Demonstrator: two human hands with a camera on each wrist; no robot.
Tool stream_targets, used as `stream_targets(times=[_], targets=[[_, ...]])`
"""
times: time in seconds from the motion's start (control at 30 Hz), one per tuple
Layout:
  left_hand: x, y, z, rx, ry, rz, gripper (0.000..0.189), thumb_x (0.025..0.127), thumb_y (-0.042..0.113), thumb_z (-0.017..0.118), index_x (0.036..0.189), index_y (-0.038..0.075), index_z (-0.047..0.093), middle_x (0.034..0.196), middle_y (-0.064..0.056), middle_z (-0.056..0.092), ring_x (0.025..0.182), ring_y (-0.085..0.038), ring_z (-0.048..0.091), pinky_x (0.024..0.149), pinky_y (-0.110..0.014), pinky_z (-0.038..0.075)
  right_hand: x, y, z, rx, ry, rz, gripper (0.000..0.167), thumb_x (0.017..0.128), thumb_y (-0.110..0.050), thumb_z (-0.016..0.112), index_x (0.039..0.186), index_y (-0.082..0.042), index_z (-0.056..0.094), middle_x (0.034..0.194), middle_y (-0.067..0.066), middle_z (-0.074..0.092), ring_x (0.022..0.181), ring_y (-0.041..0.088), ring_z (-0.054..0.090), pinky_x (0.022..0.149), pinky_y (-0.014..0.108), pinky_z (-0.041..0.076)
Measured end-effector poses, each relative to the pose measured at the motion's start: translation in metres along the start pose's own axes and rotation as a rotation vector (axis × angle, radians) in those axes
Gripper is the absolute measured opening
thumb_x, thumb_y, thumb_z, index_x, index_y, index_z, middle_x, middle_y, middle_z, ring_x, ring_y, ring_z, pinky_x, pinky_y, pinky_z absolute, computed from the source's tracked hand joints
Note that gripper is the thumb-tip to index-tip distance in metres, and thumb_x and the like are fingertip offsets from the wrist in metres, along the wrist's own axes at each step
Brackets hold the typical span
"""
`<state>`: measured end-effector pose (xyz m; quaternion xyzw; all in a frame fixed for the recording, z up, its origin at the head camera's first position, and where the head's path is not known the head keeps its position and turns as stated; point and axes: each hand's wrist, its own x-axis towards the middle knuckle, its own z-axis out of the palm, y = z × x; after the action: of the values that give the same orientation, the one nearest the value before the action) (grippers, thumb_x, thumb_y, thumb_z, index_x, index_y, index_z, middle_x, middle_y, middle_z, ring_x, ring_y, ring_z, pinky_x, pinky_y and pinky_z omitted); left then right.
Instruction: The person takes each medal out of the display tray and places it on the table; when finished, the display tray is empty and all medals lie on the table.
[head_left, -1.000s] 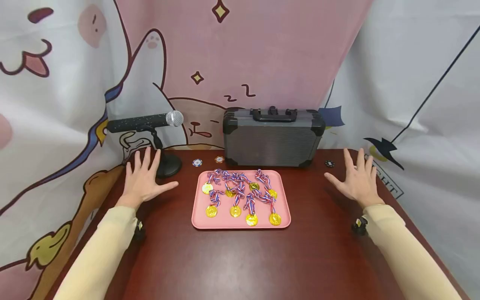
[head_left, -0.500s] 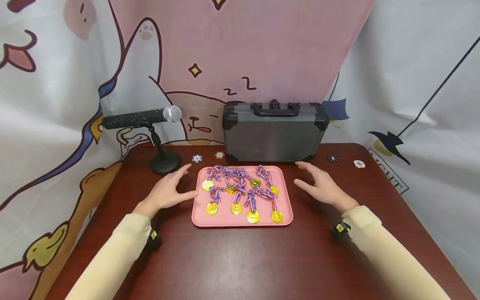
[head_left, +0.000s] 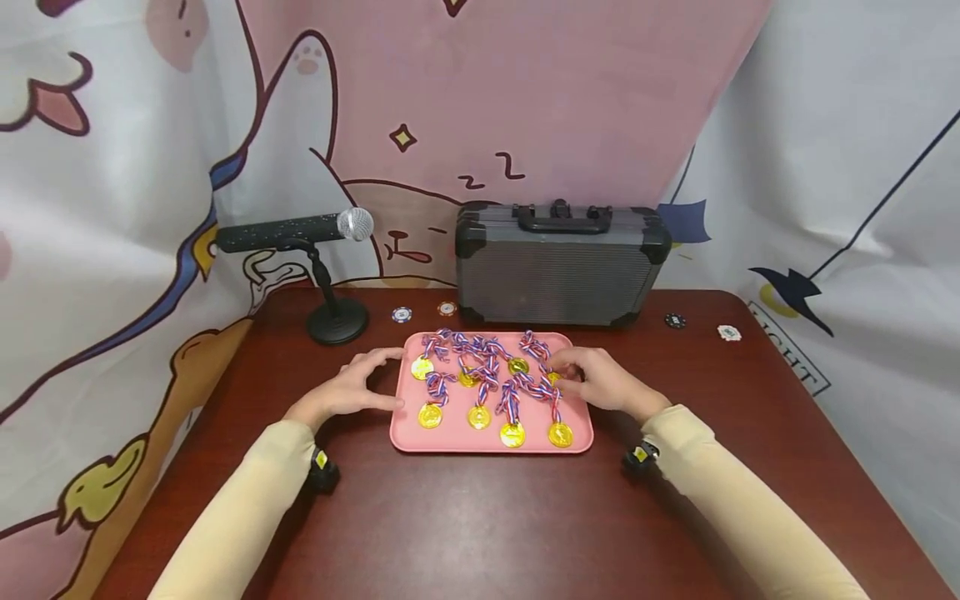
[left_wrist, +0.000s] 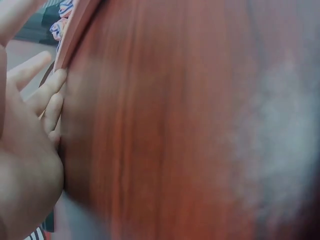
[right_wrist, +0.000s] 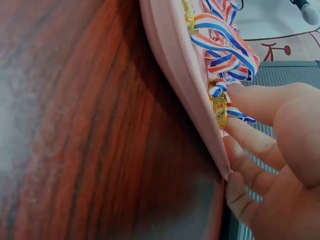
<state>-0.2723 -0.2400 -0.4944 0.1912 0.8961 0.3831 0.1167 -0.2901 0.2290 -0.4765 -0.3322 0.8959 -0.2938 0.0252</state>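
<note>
A pink tray (head_left: 480,443) on the table bears several gold medals with striped ribbons. My left hand (head_left: 348,385) is at the tray's left edge, fingers and thumb spread apart and reaching its rim. My right hand (head_left: 603,382) extends over the tray's right rim. Its thumb and forefinger stand apart, with their tips right at a gold medal (right_wrist: 218,110) and its red, white and blue ribbon (right_wrist: 235,57). In the left wrist view the left fingers (left_wrist: 46,102) are relaxed beside the tray's side.
Behind the tray stands a grey hard case (head_left: 558,279) with black corners. To the left is a microphone (head_left: 288,232) on a round-based stand (head_left: 337,321). Poker chips lie along the back, including a blue-and-white one (head_left: 402,314) and a black one (head_left: 675,320). Printed cloth hangs around.
Both hands have come inward from the table's sides to the tray. The right hand now reaches over its right rim among the medals. The tray stays in place.
</note>
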Motion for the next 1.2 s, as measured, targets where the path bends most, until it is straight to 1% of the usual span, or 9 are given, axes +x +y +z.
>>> stream_targets(times=[0.07,0.17,0.3,0.5,0.67,0.77,0.9,1.07,1.2], targets=[[0.000,-0.001,-0.001,-0.010,-0.023,-0.007,0.092,0.078,0.044,0.091,0.157,0.027,0.046,0.159,-0.008,0.045,0.145,-0.038,0.033,0.114,-0.071,0.017,0.003,-0.001,0.001,-0.020,-0.032,0.002,0.034,0.092,-0.008,0.081,0.125,-0.011,0.076,0.098,0.003,0.070,0.082,0.023,0.059,0.070,0.029,0.049],[0.000,-0.003,-0.002,-0.010,-0.044,-0.008,0.097,0.074,0.045,0.094,0.157,0.029,0.046,0.162,-0.008,0.042,0.146,-0.038,0.029,0.114,-0.074,0.014,0.006,-0.003,0.001,-0.050,-0.062,0.009,0.037,0.091,-0.007,0.082,0.127,-0.010,0.076,0.102,0.002,0.071,0.082,0.021,0.058,0.069,0.027,0.048],[0.002,-0.003,-0.003,-0.014,-0.061,0.006,0.099,0.070,0.044,0.096,0.156,0.030,0.047,0.164,-0.006,0.039,0.147,-0.038,0.026,0.114,-0.075,0.012,0.008,-0.006,0.000,-0.054,-0.058,0.011,0.036,0.090,-0.006,0.083,0.125,-0.009,0.076,0.103,0.002,0.071,0.083,0.022,0.058,0.070,0.029,0.048],[0.000,-0.003,-0.004,-0.015,-0.076,0.000,0.100,0.069,0.043,0.097,0.156,0.029,0.048,0.164,-0.006,0.038,0.147,-0.038,0.025,0.114,-0.073,0.017,0.008,-0.007,-0.004,-0.037,-0.052,0.008,0.033,0.089,-0.007,0.085,0.120,-0.010,0.076,0.096,0.001,0.069,0.083,0.022,0.062,0.074,0.034,0.053],[-0.002,-0.001,-0.004,-0.022,-0.067,0.006,0.100,0.069,0.041,0.096,0.155,0.027,0.048,0.164,-0.007,0.038,0.147,-0.039,0.025,0.114,-0.073,0.016,0.005,-0.005,-0.010,-0.002,-0.060,0.044,0.033,0.088,-0.010,0.086,0.120,-0.012,0.076,0.093,-0.002,0.071,0.081,0.017,0.060,0.070,0.032,0.053],[-0.002,-0.002,-0.003,-0.028,-0.069,0.001,0.099,0.070,0.041,0.096,0.155,0.027,0.048,0.165,-0.007,0.038,0.146,-0.039,0.024,0.114,-0.073,0.016,0.003,-0.003,-0.018,0.016,-0.021,0.058,0.034,0.088,-0.008,0.086,0.120,-0.010,0.077,0.092,-0.004,0.073,0.083,0.015,0.063,0.072,0.033,0.053],[-0.001,-0.004,-0.002,-0.032,-0.068,-0.002,0.099,0.070,0.042,0.096,0.155,0.029,0.048,0.164,-0.006,0.038,0.147,-0.037,0.024,0.115,-0.073,0.015,-0.001,0.002,-0.035,0.046,0.071,0.089,0.034,0.089,-0.005,0.084,0.122,-0.008,0.075,0.097,-0.001,0.075,0.089,0.016,0.069,0.078,0.034,0.057],[-0.002,-0.004,-0.001,-0.051,-0.057,-0.004,0.100,0.067,0.042,0.098,0.155,0.029,0.050,0.163,-0.006,0.040,0.147,-0.037,0.024,0.115,-0.074,0.016,-0.008,0.011,-0.061,0.150,0.162,0.163,0.033,0.095,-0.006,0.078,0.127,-0.006,0.070,0.104,0.011,0.074,0.089,0.023,0.071,0.074,0.027,0.058],[-0.001,-0.004,-0.002,-0.054,-0.052,0.001,0.101,0.066,0.042,0.098,0.154,0.029,0.050,0.163,-0.006,0.041,0.146,-0.037,0.025,0.114,-0.074,0.017,-0.014,0.019,-0.077,0.212,0.237,0.214,0.035,0.097,-0.009,0.077,0.130,-0.004,0.068,0.109,0.017,0.071,0.090,0.025,0.070,0.072,0.023,0.058]])
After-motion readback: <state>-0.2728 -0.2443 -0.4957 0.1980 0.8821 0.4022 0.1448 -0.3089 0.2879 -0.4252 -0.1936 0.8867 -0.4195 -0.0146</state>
